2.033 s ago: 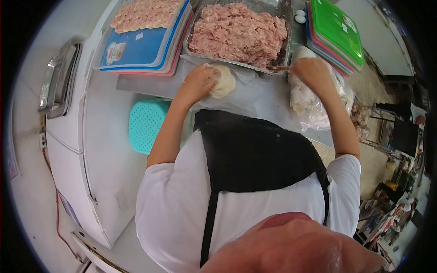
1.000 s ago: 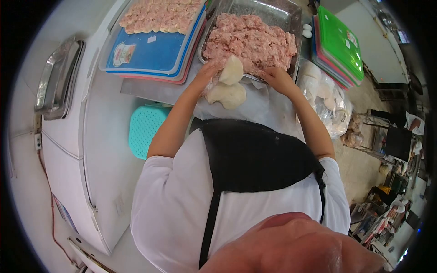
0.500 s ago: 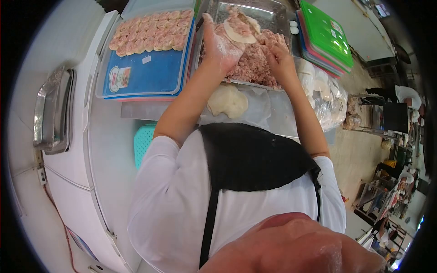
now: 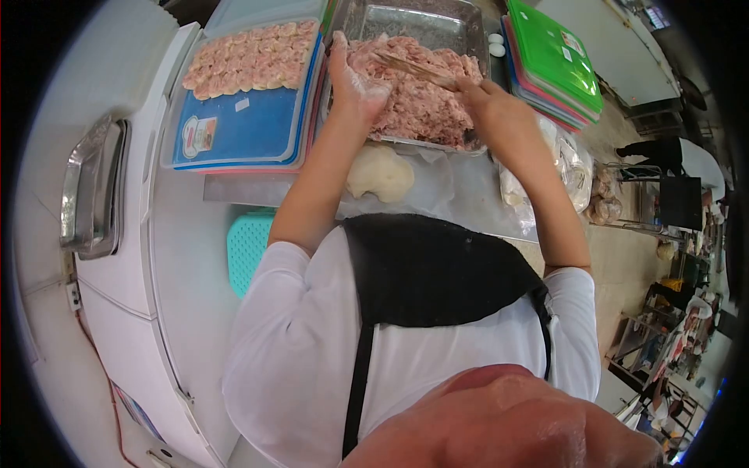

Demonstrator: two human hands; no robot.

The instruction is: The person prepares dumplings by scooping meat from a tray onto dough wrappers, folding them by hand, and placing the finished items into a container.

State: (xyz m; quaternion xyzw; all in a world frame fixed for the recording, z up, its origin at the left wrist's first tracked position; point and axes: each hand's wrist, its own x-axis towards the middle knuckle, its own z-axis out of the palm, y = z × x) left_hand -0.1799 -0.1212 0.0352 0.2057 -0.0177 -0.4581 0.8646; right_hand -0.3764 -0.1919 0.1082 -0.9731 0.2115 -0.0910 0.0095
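My left hand (image 4: 360, 87), dusted with flour, is cupped at the left side of a metal tray (image 4: 421, 17). Pink meat shows against its palm and blends with the pile behind. The dough wrapper it held a moment earlier is hard to make out, apparently under that meat. In my right hand (image 4: 491, 105) is a thin, flat wooden spatula (image 4: 417, 70), its blade reaching left across the minced meat (image 4: 425, 105) that fills the tray's near part. A pale, flattened piece of dough (image 4: 381, 173) lies on a plastic sheet just below the tray.
On the left, a blue-based plastic container (image 4: 234, 129) holds rows of filled dumplings (image 4: 250, 58). Stacked lids (image 4: 550, 47), green on top, stand at the right beside two white eggs (image 4: 496, 45). Plastic-wrapped packages (image 4: 573, 175) sit below them. A turquoise basket (image 4: 248, 246) is lower left.
My right hand has lifted away from the meat, and the spatula now shows, laid across toward my left hand. My left hand has shifted slightly left; its pale wrapper is no longer distinct.
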